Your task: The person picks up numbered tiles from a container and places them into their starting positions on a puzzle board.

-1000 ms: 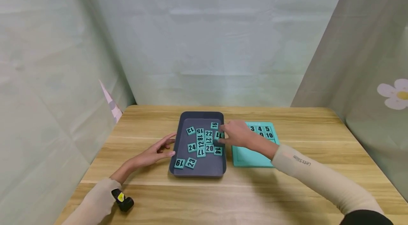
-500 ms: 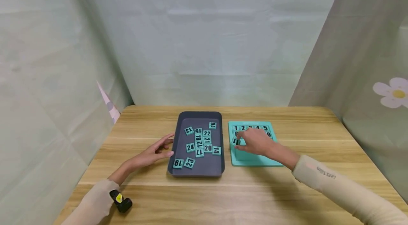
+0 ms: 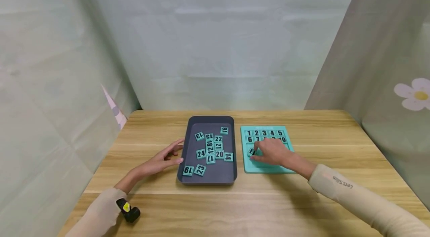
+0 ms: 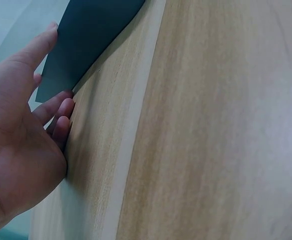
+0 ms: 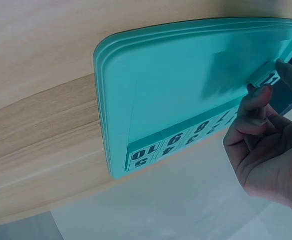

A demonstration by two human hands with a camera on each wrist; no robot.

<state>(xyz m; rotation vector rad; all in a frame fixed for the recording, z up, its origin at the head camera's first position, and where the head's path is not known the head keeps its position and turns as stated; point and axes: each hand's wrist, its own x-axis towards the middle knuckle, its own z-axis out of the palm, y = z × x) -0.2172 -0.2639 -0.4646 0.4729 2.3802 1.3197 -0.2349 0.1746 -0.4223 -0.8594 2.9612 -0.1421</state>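
Observation:
My right hand (image 3: 273, 151) pinches the teal number tile marked 11 (image 3: 251, 152) between thumb and fingertips. It holds the tile tilted over the left side of a teal number board (image 3: 268, 169), just under the second row. Two rows of tiles, 1 to 10, fill the board's upper part; my fingers cover some of them. In the right wrist view the 11 tile (image 5: 268, 77) shows between thumb and index finger. My left hand (image 3: 161, 160) rests at the left side of a dark tray (image 3: 208, 179), its thumb and fingers relaxed and touching the rim.
Several loose number tiles lie in the tray at mixed angles, among them the 16 tile (image 3: 224, 130), the 23 tile (image 3: 200, 170) and the 14 tile (image 3: 228, 156). Tray and board stand side by side on a wooden table (image 3: 215, 211). A curtain (image 3: 228, 43) hangs behind.
My right hand has carried the 11 tile from the tray's right side to the board and turned it a little there. The left hand has stayed at the tray.

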